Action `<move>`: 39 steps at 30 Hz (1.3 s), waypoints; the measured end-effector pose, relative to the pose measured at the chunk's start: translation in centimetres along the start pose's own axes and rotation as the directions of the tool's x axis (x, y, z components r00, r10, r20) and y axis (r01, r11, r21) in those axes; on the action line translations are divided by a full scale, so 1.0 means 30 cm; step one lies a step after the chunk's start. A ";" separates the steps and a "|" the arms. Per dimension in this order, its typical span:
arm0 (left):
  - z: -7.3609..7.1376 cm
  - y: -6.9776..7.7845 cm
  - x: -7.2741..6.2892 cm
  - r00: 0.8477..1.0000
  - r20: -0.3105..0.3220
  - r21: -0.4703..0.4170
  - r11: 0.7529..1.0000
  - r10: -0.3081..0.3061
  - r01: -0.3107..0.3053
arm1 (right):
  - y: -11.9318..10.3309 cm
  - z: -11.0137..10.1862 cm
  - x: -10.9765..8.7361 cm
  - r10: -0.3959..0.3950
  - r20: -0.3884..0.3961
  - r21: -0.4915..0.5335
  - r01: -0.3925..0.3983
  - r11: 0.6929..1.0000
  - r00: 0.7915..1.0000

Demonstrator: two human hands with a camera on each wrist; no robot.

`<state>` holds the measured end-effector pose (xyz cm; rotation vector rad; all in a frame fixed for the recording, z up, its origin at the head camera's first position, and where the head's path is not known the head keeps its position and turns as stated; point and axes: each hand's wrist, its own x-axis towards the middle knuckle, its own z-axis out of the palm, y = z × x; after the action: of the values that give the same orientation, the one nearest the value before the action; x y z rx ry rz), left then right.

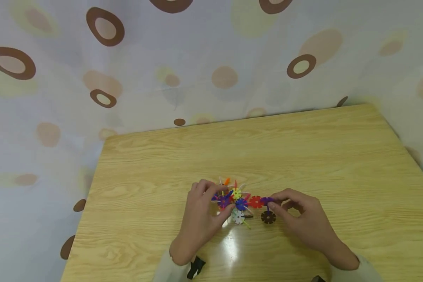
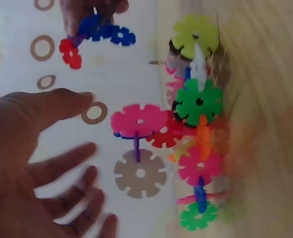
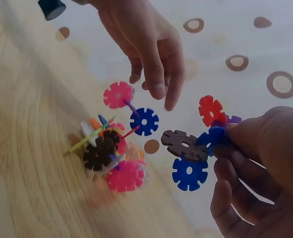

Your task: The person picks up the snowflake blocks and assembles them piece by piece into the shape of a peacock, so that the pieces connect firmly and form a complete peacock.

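Observation:
Notched plastic discs in many colours, slotted together, form a cluster on the table, with a yellow disc [image 1: 236,193] and a white disc [image 1: 238,217] in it. In the left wrist view, a green disc [image 2: 200,94] and a pink disc [image 2: 201,166] belong to it. My left hand [image 1: 201,215] is beside the cluster, fingers spread and apart from it in the wrist views. My right hand [image 1: 304,215] pinches a small linked piece between thumb and fingers. That piece includes a red disc [image 3: 210,110], a brown disc [image 3: 186,145] and a blue disc [image 3: 190,173].
The wood-grain table [image 1: 155,164] stands against a pale cloth [image 1: 197,51] patterned with brown rings and ovals. A black object [image 1: 196,268] is at my left wrist. Another dark object [image 1: 318,279] shows at the bottom edge by my right sleeve.

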<state>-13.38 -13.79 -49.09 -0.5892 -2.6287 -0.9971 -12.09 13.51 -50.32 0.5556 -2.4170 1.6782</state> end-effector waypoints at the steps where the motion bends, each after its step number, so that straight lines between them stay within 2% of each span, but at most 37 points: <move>1: -0.001 0.002 0.013 0.997 0.057 0.016 0.998 -0.061 0.060 | 0.005 -0.006 -0.002 0.008 -0.009 0.000 -0.008 1.000 1.000; 3: 0.004 0.007 0.040 0.973 0.168 0.052 0.987 -0.158 0.152 | 0.011 -0.014 -0.006 0.021 -0.018 0.007 -0.021 1.000 1.000; 6: 0.018 0.017 0.082 0.914 0.315 0.114 0.966 -0.257 0.232 | 0.019 -0.019 -0.012 0.039 -0.018 0.022 -0.038 0.999 0.999; 9: 0.039 0.025 0.118 0.865 0.403 0.192 0.951 -0.300 0.241 | 0.024 -0.021 -0.018 0.064 -0.018 0.030 -0.063 0.998 0.998; 11: 0.055 0.028 0.131 0.843 0.433 0.243 0.942 -0.318 0.231 | 0.030 -0.022 -0.023 0.077 -0.015 0.032 -0.076 0.997 0.997; 13: 0.069 0.028 0.136 0.829 0.450 0.283 0.934 -0.332 0.221 | 0.035 -0.023 -0.027 0.075 -0.013 0.038 -0.074 0.997 0.997; 16: 0.076 0.026 0.139 0.822 0.462 0.283 0.933 -0.334 0.220 | 0.043 -0.023 -0.033 0.057 -0.011 0.056 -0.056 0.997 0.998; 19: 0.065 0.016 0.135 0.828 0.467 0.197 0.949 -0.310 0.244 | 0.049 -0.026 -0.037 0.049 -0.012 0.067 -0.048 0.997 0.999; 22: 0.040 -0.011 0.123 0.849 0.460 0.042 0.962 -0.259 0.271 | 0.056 -0.034 -0.037 0.044 -0.021 0.075 -0.042 0.996 0.999; 23: 0.032 -0.024 0.118 0.861 0.450 -0.025 0.961 -0.236 0.276 | 0.059 -0.038 -0.036 0.039 -0.025 0.075 -0.037 0.996 0.999; 25: 0.012 -0.051 0.104 0.884 0.425 -0.164 0.943 -0.197 0.290 | 0.061 -0.044 -0.032 0.037 -0.030 0.080 -0.034 0.996 0.999; 26: 0.001 -0.066 0.095 0.894 0.411 -0.234 0.927 -0.179 0.293 | 0.060 -0.046 -0.030 0.034 -0.030 0.086 -0.031 0.996 0.999; 28: -0.017 -0.089 0.079 0.912 0.386 -0.380 0.877 -0.138 0.294 | 0.055 -0.050 -0.027 0.036 -0.028 0.095 -0.033 0.995 0.999; 31: -0.032 -0.114 0.054 0.930 0.355 -0.575 0.763 -0.093 0.295 | 0.042 -0.055 -0.021 0.048 -0.017 0.126 -0.046 0.991 0.999; 33: -0.033 -0.123 0.037 0.940 0.329 -0.677 0.673 -0.086 0.298 | 0.030 -0.054 -0.015 0.055 -0.005 0.149 -0.054 0.987 0.998; 34: -0.033 -0.125 0.028 0.945 0.315 -0.719 0.626 -0.092 0.301 | 0.023 -0.052 -0.011 0.060 0.002 0.162 -0.059 0.985 0.998; 36: -0.029 -0.122 0.014 0.947 0.290 -0.772 0.550 -0.139 0.317 | 0.008 -0.044 0.001 0.057 0.014 0.181 -0.059 0.982 0.998; 39: -0.018 -0.108 0.002 0.941 0.266 -0.834 0.439 -0.211 0.334 | -0.022 -0.027 0.021 0.048 0.035 0.205 -0.054 0.977 0.998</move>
<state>-14.86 -16.35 -50.53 -0.3847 -2.1319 -2.5445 -12.48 13.91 -49.25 0.5527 -2.3109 1.9698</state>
